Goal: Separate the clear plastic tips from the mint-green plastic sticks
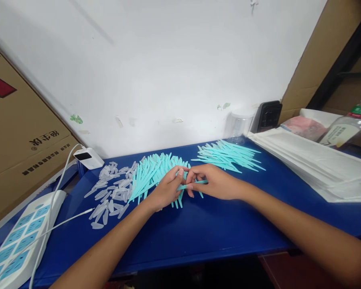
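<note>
My left hand (169, 186) and my right hand (212, 180) meet at the middle of the table, fingers closed. Between them runs a slim turquoise stick (201, 182), shaped like an eyebrow razor handle, pinched by both hands. Its left end is hidden by my left fingers. Just behind and left of my hands spreads a heap of similar turquoise sticks (152, 170). Loose translucent covers (120, 192), small and tapered, lie scattered left of that heap. A second pile of turquoise sticks (228, 154) rests farther back on the right.
The blue table (216, 233) meets a white wall. On the left are a power strip (52, 204), cables and a white device (88, 157). A clear jar (240, 124), a black object (267, 115), white sheets (313, 160) and a bottle (345, 126) stand right.
</note>
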`<state>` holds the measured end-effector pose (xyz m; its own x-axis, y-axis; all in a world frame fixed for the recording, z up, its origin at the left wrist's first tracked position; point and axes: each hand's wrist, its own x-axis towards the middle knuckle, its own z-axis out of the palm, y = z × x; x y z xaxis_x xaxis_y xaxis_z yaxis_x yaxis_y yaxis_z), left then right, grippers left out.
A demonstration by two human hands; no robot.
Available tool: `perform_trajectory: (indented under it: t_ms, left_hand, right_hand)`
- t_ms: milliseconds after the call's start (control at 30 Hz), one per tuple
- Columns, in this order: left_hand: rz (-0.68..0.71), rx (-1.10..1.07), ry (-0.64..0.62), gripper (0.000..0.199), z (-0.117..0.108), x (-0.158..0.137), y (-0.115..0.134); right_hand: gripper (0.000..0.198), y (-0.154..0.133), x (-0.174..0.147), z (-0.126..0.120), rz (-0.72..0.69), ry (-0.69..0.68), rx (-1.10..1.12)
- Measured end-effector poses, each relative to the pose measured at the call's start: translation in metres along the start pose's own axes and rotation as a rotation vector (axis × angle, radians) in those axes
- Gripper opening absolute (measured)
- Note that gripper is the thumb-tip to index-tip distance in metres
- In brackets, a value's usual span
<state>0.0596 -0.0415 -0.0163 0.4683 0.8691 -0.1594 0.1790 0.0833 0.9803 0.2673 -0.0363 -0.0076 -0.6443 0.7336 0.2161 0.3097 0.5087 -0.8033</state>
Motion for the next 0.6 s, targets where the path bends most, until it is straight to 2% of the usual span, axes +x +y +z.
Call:
perform_trajectory:
  t_ms: [100,233,300,367,433,500,600]
  left_hand:
    - [0.051,0.044,0.034,0.043,-0.008,0.001,-0.002]
    - [-0.009,-0.075,0.057,0.047,-0.023,0.002,-0.004]
    - [-0.045,-0.148,0.047,0.046,-0.029,0.002,-0.004]
    - [-0.057,-0.193,0.034,0.045,-0.031,0.003,-0.005]
    - [-0.054,-0.213,0.030,0.045,-0.032,0.003,-0.005]
    - [-0.050,-0.223,0.027,0.046,-0.031,0.002,-0.004]
    - [-0.035,-0.233,0.026,0.046,-0.030,0.002,-0.003]
  right_hand:
    - [0.016,0.004,0.000,-0.021,0.012,0.088,-0.128]
    - [0.016,0.026,-0.002,-0.056,0.057,0.300,-0.297]
    - [0.013,0.040,-0.004,-0.069,0.139,0.419,-0.466]
    - [0.010,0.052,-0.006,-0.077,0.256,0.462,-0.647]
    - [0.011,0.058,-0.007,-0.079,0.297,0.448,-0.801]
    - [0.013,0.056,-0.006,-0.074,0.260,0.449,-0.873]
    - [0.020,0.043,-0.002,-0.056,0.219,0.421,-0.734]
